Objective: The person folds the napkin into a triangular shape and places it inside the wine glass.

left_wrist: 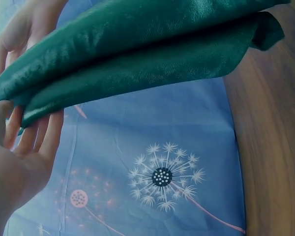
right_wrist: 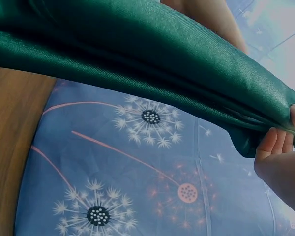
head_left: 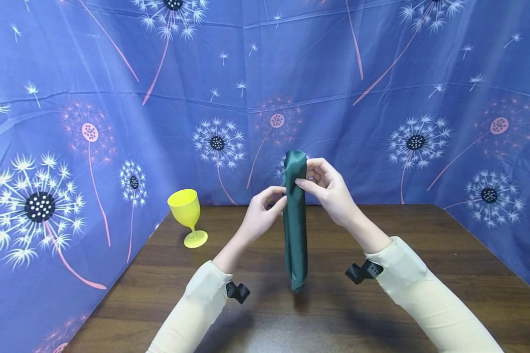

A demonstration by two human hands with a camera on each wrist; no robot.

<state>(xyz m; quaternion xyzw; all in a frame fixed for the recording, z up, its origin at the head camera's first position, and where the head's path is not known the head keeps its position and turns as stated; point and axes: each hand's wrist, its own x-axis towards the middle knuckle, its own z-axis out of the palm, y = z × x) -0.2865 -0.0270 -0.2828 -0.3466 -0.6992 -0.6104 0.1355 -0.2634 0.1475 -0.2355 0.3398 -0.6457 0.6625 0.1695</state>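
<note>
So there's a long green cloth [head_left: 296, 225] folded into a narrow strip, held upright over the middle of the worktop [head_left: 424, 255], with its far edge behind it. Both hands are on it. The right hand [head_left: 331, 189] has it pinched near the top, thumb on the front face and fingers tucked behind, so it's closed down to the thickness of the fabric. The left hand [head_left: 264, 208] sits a bit lower on the other side, fingers bent, thumb and fingertips nipping the cloth's left edge. The bottom end dangles toward the worktop with a shadow just below; can't really tell if the tip touches. From the wrist views you can see it's shiny stuff, with a deep lengthwise crease between 2 rolled folds. Only other thing on the worktop is 1 yellow goblet [head_left: 184, 211], upright by the far left corner, well apart from the cloth. Sleeves [head_left: 194, 304] are cream, with 1 small black gadget [head_left: 238, 292] at each cuff. Behind it all hangs a blue curtain [head_left: 318, 59] with white and pink dandelions, running along the far, left and right edges.
</note>
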